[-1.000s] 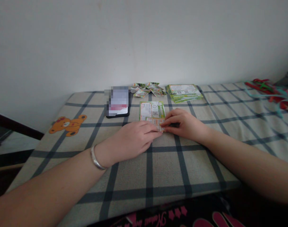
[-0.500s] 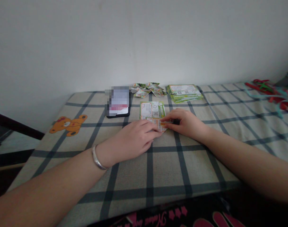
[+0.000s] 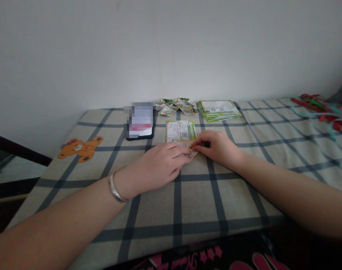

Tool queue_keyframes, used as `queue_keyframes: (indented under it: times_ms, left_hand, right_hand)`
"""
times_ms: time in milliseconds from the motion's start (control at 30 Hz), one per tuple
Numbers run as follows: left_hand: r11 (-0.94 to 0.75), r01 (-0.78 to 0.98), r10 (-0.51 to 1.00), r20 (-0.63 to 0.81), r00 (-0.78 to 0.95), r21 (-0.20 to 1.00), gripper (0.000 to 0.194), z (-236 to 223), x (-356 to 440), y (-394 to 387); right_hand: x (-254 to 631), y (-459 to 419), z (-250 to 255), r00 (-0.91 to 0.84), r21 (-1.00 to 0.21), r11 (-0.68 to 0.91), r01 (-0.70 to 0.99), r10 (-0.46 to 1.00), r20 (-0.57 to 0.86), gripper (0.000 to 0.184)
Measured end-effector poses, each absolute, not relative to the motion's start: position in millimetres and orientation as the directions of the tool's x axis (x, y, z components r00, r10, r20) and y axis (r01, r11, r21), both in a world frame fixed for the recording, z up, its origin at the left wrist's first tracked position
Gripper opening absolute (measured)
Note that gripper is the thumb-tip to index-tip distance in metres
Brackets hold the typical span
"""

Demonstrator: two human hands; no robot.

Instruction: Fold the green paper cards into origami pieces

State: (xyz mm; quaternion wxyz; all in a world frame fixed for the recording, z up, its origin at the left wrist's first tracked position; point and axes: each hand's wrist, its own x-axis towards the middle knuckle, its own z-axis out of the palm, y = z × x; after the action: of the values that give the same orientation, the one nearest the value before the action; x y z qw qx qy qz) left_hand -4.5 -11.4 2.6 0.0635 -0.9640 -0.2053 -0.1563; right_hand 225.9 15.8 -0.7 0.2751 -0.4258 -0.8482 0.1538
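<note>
A printed leaflet (image 3: 179,130) in green, white and orange lies flat on the checked cloth, its near part folded over. My left hand (image 3: 162,163) rests across the near edge, fingers stretched and pressed down on the paper; its thumb is hidden. At the folded right corner my right hand (image 3: 215,144) is closed, thumb and forefinger pinched together on the paper. A stack of similar leaflets (image 3: 219,110) sits behind, to the right. Several folded paper pieces (image 3: 176,107) in the same print stand near the wall.
A phone (image 3: 139,122), its screen partly blurred out, lies left of the paper pieces. The checked tablecloth (image 3: 159,210) has a bear picture (image 3: 82,149) at the left. Coloured ribbon-like strips (image 3: 319,110) are heaped at the far right. A pale wall (image 3: 171,48) stands behind the table.
The fingertips of my right hand have shifted slightly left and closed together at the leaflet's corner. My left hand has stayed almost in place.
</note>
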Motion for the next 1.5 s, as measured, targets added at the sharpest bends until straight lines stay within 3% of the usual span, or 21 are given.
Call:
queue_keyframes:
  times_ms: [267, 667, 900, 1133, 1333, 1500]
  left_hand:
    - [-0.908, 0.413, 0.372, 0.316, 0.873, -0.074, 0.035, 0.4, -3.8, -11.7]
    - [-0.895, 0.443, 0.409, 0.318, 0.855, -0.040, 0.035, 2.8, -2.6, -14.2]
    - [-0.896, 0.445, 0.415, 0.328, 0.849, -0.017, 0.031, 5.5, -1.6, -15.3]
    - [-0.896, 0.443, 0.410, 0.325, 0.853, -0.032, 0.032, 6.6, -1.0, -16.0]
    - [-0.889, 0.454, 0.416, 0.301, 0.858, -0.063, 0.029, 9.1, -0.6, -17.2]
    - [-0.887, 0.455, 0.413, 0.306, 0.858, -0.078, 0.028, 10.1, -0.3, -17.6]
  right_hand:
    - [225.2, 14.3, 1.0, -0.553, -0.379, 0.678, 0.630, 0.734, 0.394, 0.008]
    - [234.0, 16.1, 2.7, -0.571, -0.455, 0.687, 0.566, 0.725, 0.385, 0.008]
    - [239.7, 8.8, 6.4, -0.708, -0.288, 0.809, 0.512, 0.587, 0.392, 0.013]
    - [239.4, 11.4, 5.1, -0.730, -0.245, 0.826, 0.507, 0.563, 0.388, 0.014]
    - [240.0, 4.1, 19.1, -0.850, -0.075, 0.911, 0.405, 0.405, 0.338, 0.022]
    - [240.3, 0.2, 20.8, -0.866, -0.060, 0.911, 0.408, 0.407, 0.289, 0.024]
